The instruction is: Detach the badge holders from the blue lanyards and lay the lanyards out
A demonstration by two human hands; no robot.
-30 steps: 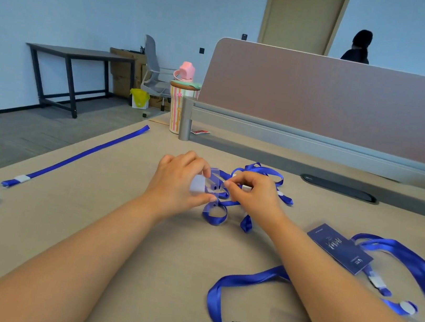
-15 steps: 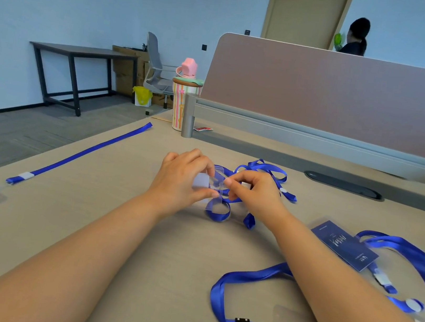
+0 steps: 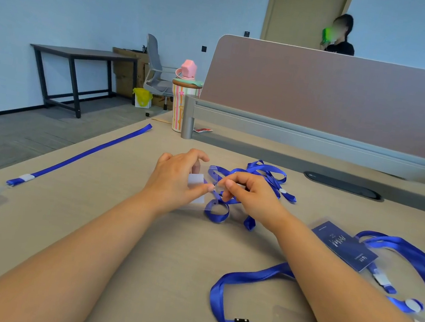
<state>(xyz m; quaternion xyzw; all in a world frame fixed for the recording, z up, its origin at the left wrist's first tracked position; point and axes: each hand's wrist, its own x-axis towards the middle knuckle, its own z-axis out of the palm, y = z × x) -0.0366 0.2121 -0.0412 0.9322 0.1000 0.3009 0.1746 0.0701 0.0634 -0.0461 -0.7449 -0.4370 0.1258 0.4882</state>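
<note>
Holder (image 3: 196, 182) unmoved, L grip (image 3: 174, 184), R grip (image 3: 252, 197) pinching

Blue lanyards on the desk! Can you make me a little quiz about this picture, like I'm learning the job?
1. True or false: the lanyard at the far left of the desk lies tangled in loops.
2. Pick one: the left hand holds A) a clear badge holder, B) a pen, C) scissors.
3. Fill in: the right hand pinches at the tangled lanyard, and the printed card beside that forearm is dark ____.

Key: 1 false, it lies straight; 2 A; 3 blue.
</note>
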